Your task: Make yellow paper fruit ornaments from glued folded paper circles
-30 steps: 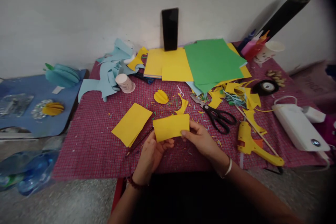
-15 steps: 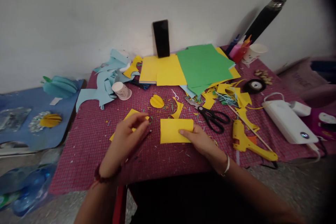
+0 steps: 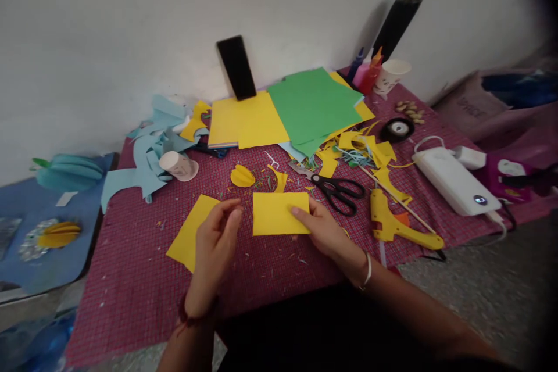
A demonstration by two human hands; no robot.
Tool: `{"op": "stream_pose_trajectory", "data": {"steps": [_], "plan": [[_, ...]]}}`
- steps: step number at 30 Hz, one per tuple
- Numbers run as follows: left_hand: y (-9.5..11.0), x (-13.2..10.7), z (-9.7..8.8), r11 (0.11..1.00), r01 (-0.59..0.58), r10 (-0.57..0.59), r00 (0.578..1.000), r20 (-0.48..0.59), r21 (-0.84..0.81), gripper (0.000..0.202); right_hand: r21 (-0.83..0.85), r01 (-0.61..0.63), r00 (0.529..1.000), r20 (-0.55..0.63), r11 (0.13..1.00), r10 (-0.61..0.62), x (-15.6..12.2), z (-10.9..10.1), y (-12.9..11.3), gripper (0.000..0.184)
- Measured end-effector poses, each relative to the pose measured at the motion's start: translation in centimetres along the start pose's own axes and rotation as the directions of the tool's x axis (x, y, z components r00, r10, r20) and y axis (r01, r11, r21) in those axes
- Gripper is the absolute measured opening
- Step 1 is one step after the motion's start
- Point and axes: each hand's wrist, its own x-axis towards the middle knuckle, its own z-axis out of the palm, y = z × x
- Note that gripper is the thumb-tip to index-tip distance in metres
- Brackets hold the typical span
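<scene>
A folded yellow paper rectangle (image 3: 279, 213) lies on the red checked tablecloth (image 3: 131, 279). My right hand (image 3: 325, 231) grips its right edge, fingertips on top. My left hand (image 3: 217, 241) hovers just left of it with fingers pinched together; what they hold, if anything, is too small to make out. A larger yellow sheet (image 3: 186, 238) lies partly under my left hand. A small yellow folded cut-out (image 3: 242, 176) rests just beyond the rectangle.
Black scissors (image 3: 337, 189) and a yellow glue gun (image 3: 392, 224) lie to the right. Green sheets (image 3: 311, 104), yellow sheets (image 3: 244, 122) and a propped phone (image 3: 236, 67) stand behind. A tipped paper cup (image 3: 178, 165) and blue scraps (image 3: 146, 154) are left; a white device (image 3: 453, 180) is far right.
The yellow rectangle went from held in the air by both hands down onto the cloth. My left hand let go, reached left, then came back pinched. The view shifted right.
</scene>
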Motion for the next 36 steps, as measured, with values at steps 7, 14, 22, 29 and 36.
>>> {"op": "stream_pose_trajectory", "data": {"steps": [7, 14, 22, 29, 36], "plan": [[0.0, -4.2, 2.9, 0.572, 0.463, -0.298, 0.887, 0.354, -0.677, 0.034, 0.020, -0.032, 0.996, 0.088, 0.999, 0.030, -0.2, 0.1, -0.2, 0.039], [1.2, -4.9, 3.2, 0.491, 0.493, -0.227, 0.868, 0.441, -0.718, 0.036, -0.134, -0.046, 0.993, 0.102, 0.990, 0.060, -0.9, -0.3, -0.6, 0.046], [0.8, -5.4, 3.3, 0.473, 0.540, -0.309, 0.841, 0.443, -0.696, 0.030, -0.154, -0.024, 0.995, 0.092, 0.988, 0.038, -1.1, -0.2, -0.6, 0.049], [-1.6, -5.7, 3.2, 0.473, 0.668, -0.329, 0.739, 0.588, -0.575, 0.033, -0.273, 0.128, 0.973, 0.221, 0.954, -0.067, -1.2, -1.2, 0.3, 0.050], [-2.6, -6.2, 3.7, 0.557, 0.426, -0.333, 0.901, 0.278, -0.713, 0.044, -0.146, 0.155, 0.953, 0.281, 0.977, -0.110, -1.9, -0.2, -1.2, 0.057]]}}
